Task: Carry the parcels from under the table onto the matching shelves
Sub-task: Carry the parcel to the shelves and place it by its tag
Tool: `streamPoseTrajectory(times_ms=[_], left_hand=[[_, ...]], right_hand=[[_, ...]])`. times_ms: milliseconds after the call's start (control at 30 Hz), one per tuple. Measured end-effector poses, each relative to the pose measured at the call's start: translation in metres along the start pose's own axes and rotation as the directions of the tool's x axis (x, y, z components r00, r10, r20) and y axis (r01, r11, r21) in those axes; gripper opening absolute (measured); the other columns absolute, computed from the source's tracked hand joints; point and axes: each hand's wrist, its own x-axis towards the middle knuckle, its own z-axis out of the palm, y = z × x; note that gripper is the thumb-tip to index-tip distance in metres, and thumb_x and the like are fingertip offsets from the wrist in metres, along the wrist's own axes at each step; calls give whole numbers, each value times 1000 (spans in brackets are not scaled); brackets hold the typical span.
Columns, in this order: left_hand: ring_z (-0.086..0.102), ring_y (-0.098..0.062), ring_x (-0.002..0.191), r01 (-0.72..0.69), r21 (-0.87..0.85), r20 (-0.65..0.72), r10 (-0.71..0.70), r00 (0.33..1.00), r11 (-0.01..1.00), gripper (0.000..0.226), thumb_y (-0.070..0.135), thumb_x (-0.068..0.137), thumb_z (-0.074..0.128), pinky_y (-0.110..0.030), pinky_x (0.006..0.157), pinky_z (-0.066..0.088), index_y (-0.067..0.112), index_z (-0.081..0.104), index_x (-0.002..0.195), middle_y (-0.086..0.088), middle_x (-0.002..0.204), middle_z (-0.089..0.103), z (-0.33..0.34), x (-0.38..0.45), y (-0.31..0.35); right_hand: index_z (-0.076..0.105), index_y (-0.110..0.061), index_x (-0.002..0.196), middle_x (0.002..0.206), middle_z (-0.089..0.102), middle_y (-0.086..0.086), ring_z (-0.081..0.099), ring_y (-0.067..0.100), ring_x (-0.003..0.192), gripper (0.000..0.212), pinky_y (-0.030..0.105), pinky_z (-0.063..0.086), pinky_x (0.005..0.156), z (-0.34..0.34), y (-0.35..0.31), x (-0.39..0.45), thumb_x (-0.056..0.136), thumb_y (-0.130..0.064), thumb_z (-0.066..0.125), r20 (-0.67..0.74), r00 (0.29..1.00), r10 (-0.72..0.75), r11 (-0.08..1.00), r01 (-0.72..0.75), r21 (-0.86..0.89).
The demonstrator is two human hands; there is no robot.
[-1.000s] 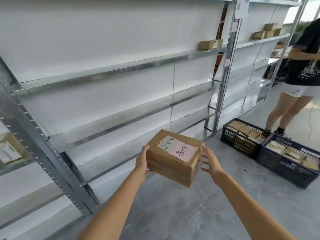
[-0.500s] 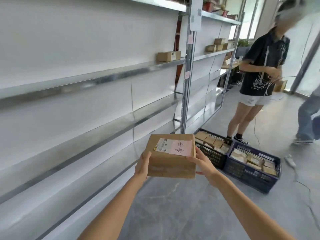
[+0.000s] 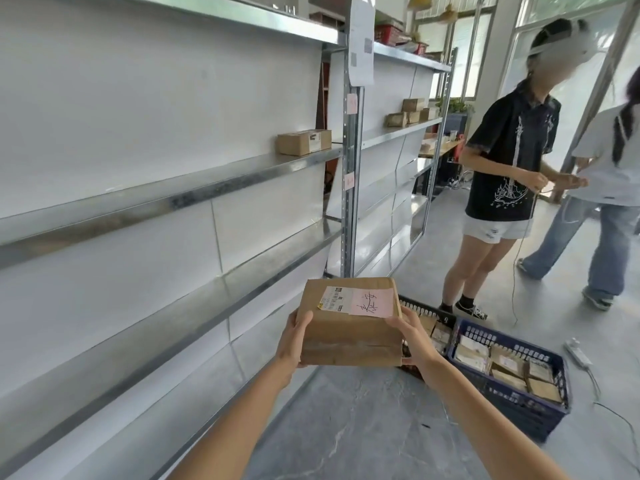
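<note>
Holding a cardboard parcel [image 3: 349, 323] out in front at about waist level, clear of the shelves and above the grey floor [image 3: 346, 427]. Left hand [image 3: 294, 341] clasps the parcel's left side, thumb up over the top edge. Right hand [image 3: 414, 337] grips the right side, fingers wrapped along the near right corner. Parcel sits roughly level, top face visible.

On the top face: a white printed label [image 3: 334, 298] with barcode, and just beside it to the right a pink slip [image 3: 372, 303] with handwritten characters.

Left of the parcel, a run of metal shelves [image 3: 194, 192] with white back panels, mostly bare. One small carton [image 3: 303, 142] sits on an upper shelf near the upright post [image 3: 348, 168]. Pink tags on the post; writing too small to read. Farther bay beyond the post carries a cluster of small boxes [image 3: 410, 112] on its upper shelf.

Right of the parcel, on the floor: a dark crate [image 3: 427, 320], partly hidden behind the parcel and right hand, touching a blue crate [image 3: 512, 344]. Both hold flat packets.

Two people stand beyond the crates: one in a black shirt [image 3: 512, 168] and white shorts, one in a pale top [image 3: 609, 161] and jeans. A white power strip [image 3: 576, 351] lies on the floor near the blue crate.
</note>
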Motion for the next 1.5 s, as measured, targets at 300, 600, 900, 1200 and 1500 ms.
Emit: streamPoseTrajectory(times_ms=[300, 600, 900, 1200, 1500], left_hand=[[50, -6, 91, -31, -3, -14, 31, 999, 1000, 37, 45, 95, 41, -36, 71, 48, 44, 28, 130, 11, 103, 53, 65, 145, 46], [51, -20, 109, 28, -43, -116, -33, 993, 999, 47, 43, 94, 44, -43, 77, 51, 39, 30, 138, 1, 121, 54, 107, 267, 76], [46, -26, 124, 2, -45, -227, -13, 974, 999, 53, 54, 78, 50, -59, 104, 40, 42, 37, 127, -2, 130, 52, 115, 410, 104], [51, -25, 120, -3, -147, -358, -51, 932, 989, 40, 37, 92, 45, -55, 103, 42, 37, 37, 132, 0, 128, 55, 97, 534, 125], [56, -17, 104, -36, -228, -478, -79, 875, 973, 45, 25, 90, 49, -37, 85, 46, 29, 37, 133, -1, 123, 58, 90, 615, 140]], right_hand=[[35, -26, 123, 123, 49, 9, 49, 25, 110, 34, 46, 46, 91, -53, -24, 174, 92, -33, 49, 65, 998, -24, 999, 26, -31], [37, -25, 126, 114, 54, 6, 50, 23, 107, 55, 49, 42, 100, -78, -59, 322, 76, -41, 53, 163, 987, -10, 997, 23, -73], [38, -17, 119, 117, 50, 8, 49, 22, 105, 33, 35, 41, 85, -66, -75, 488, 92, -28, 53, 238, 971, 3, 993, 25, -115], [41, -22, 115, 105, 52, -1, 48, 22, 105, 29, 41, 42, 96, -30, -95, 637, 91, -33, 54, 352, 935, 46, 984, 18, -177], [48, -14, 132, 124, 56, 7, 50, 25, 113, 45, 44, 41, 104, 6, -97, 753, 92, -32, 54, 483, 869, 107, 977, -3, -212]])
